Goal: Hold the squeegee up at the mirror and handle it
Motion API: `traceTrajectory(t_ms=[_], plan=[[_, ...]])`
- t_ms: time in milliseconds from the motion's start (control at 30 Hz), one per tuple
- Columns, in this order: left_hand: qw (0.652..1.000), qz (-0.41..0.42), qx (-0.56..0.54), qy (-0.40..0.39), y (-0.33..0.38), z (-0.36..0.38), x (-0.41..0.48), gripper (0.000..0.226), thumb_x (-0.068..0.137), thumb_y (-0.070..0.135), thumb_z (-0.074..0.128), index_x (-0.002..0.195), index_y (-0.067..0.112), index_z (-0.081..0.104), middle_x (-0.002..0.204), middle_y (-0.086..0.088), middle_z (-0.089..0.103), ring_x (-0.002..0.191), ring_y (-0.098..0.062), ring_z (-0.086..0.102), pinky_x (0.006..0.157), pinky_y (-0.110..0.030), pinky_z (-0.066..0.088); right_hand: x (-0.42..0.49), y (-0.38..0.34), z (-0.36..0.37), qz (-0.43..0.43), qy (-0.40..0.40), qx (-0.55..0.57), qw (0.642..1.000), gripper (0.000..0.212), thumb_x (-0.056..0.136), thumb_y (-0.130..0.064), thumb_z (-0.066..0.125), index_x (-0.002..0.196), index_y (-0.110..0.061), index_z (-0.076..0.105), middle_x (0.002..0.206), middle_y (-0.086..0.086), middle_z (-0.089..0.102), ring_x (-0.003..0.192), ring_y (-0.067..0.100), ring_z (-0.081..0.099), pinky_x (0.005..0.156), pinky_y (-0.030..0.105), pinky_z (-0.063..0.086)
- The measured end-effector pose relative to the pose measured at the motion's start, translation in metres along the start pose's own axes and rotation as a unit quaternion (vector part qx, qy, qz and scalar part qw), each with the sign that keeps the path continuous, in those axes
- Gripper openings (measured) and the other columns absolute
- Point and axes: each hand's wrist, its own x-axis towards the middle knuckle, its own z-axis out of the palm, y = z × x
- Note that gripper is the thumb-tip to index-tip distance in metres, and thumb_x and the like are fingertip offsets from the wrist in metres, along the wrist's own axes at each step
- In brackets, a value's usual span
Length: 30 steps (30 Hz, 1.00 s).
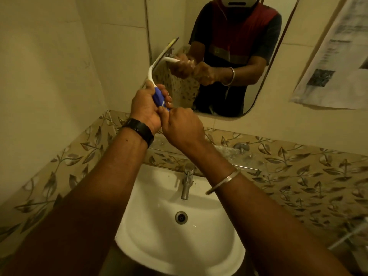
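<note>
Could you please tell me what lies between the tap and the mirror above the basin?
In the head view, leaf-patterned tiles fill the stretch between tap and mirror.

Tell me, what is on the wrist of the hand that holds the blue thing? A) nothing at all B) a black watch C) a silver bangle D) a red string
B: the left hand curls round the blue thing, and a black watch sits on that wrist; the silver bangle is on the right arm instead.
</note>
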Motion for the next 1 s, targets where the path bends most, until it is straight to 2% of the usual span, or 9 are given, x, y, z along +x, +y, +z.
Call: traceTrajectory(t_ms=[167, 267, 400, 533, 633, 833, 933, 1000], plan=[[0.998, -0.067, -0.001, 0.014, -0.048, 0.002, -0.006, 0.046, 0.110, 0.040, 0.038, 0.080, 0.012, 0.056, 0.059, -0.001, 0.053, 0.049, -0.014, 0.049, 0.045, -0.021, 0.040, -0.034, 0.041, 0.007, 0.020, -0.011, -0.017, 1.000, 0.055, 0.107, -0.051, 0.036, 0.072, -0.016, 0.061, 0.056, -0.003, 0.051, 0.049, 0.014, 0.052, 0.048, 0.031, 0.044], [0.995, -0.104, 0.010, 0.011, -0.081, 0.002, -0.017, 0.045, 0.110, 0.039, 0.038, 0.079, 0.012, 0.055, 0.061, -0.003, 0.052, 0.048, -0.014, 0.047, 0.045, -0.021, 0.039, -0.060, 0.065, 0.012, 0.065, -0.040, -0.023, 0.997, 0.055, 0.108, -0.052, 0.034, 0.075, -0.016, 0.061, 0.058, -0.003, 0.051, 0.052, 0.012, 0.051, 0.054, 0.034, 0.050], [0.994, -0.106, 0.023, 0.003, -0.093, 0.004, -0.029, 0.043, 0.110, 0.039, 0.041, 0.082, 0.011, 0.056, 0.065, -0.004, 0.052, 0.050, -0.014, 0.048, 0.044, -0.021, 0.042, -0.076, 0.071, 0.009, 0.082, -0.040, -0.010, 0.996, 0.058, 0.107, -0.053, 0.033, 0.075, -0.016, 0.063, 0.058, -0.003, 0.052, 0.053, 0.014, 0.053, 0.059, 0.040, 0.057], [1.000, -0.017, 0.015, -0.020, -0.054, 0.020, -0.031, 0.042, 0.109, 0.039, 0.043, 0.083, 0.010, 0.059, 0.065, -0.003, 0.055, 0.052, -0.014, 0.052, 0.048, -0.023, 0.043, -0.048, 0.049, -0.009, 0.007, 0.023, 0.013, 1.000, 0.061, 0.106, -0.054, 0.029, 0.077, -0.015, 0.066, 0.058, 0.000, 0.057, 0.051, 0.017, 0.055, 0.051, 0.039, 0.053], [1.000, 0.013, 0.010, -0.021, -0.029, 0.033, -0.025, 0.043, 0.110, 0.040, 0.042, 0.084, 0.011, 0.060, 0.064, -0.002, 0.057, 0.052, -0.013, 0.052, 0.049, -0.024, 0.043, -0.020, 0.037, -0.022, -0.017, 0.048, 0.015, 0.999, 0.059, 0.107, -0.052, 0.034, 0.071, -0.017, 0.065, 0.057, -0.003, 0.055, 0.051, 0.016, 0.054, 0.049, 0.033, 0.045], [1.000, -0.030, 0.002, -0.009, -0.071, 0.039, -0.015, 0.043, 0.108, 0.041, 0.044, 0.082, 0.011, 0.060, 0.064, -0.002, 0.057, 0.050, -0.015, 0.052, 0.049, -0.025, 0.042, -0.035, 0.078, -0.016, 0.017, 0.017, -0.023, 0.999, 0.063, 0.104, -0.060, 0.026, 0.076, -0.018, 0.064, 0.060, 0.000, 0.057, 0.053, 0.019, 0.056, 0.052, 0.039, 0.051], [0.998, -0.061, 0.010, -0.013, -0.109, 0.041, -0.024, 0.042, 0.108, 0.040, 0.044, 0.081, 0.011, 0.059, 0.063, -0.004, 0.055, 0.050, -0.017, 0.052, 0.048, -0.026, 0.042, -0.064, 0.107, -0.016, 0.039, -0.004, -0.023, 0.999, 0.055, 0.108, -0.053, 0.030, 0.076, -0.018, 0.059, 0.056, -0.004, 0.051, 0.049, 0.011, 0.050, 0.050, 0.028, 0.038], [0.997, -0.077, 0.027, -0.015, -0.129, 0.041, -0.031, 0.040, 0.108, 0.038, 0.044, 0.083, 0.011, 0.060, 0.064, -0.004, 0.056, 0.053, -0.017, 0.052, 0.050, -0.027, 0.043, -0.082, 0.120, -0.019, 0.052, -0.017, -0.016, 0.998, 0.051, 0.109, -0.049, 0.033, 0.075, -0.020, 0.056, 0.056, -0.004, 0.051, 0.049, 0.010, 0.049, 0.051, 0.026, 0.034]])
